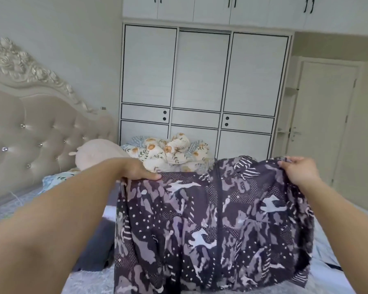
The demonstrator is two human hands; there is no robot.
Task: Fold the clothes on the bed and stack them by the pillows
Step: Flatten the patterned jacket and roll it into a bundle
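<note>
L hand (136, 171) & R hand (300, 169) each grip top edge of camo-print garment (212, 225), spread wide, hanging over bed (89, 281); floral quilt (170, 154) behind.

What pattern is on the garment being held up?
Dark purple-grey camouflage print, seen in the head view.

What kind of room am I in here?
A home bedroom, most likely: a tufted headboard heads the bed, a white built-in wardrobe fills the far wall, and floral bedding is heaped beyond.
</note>
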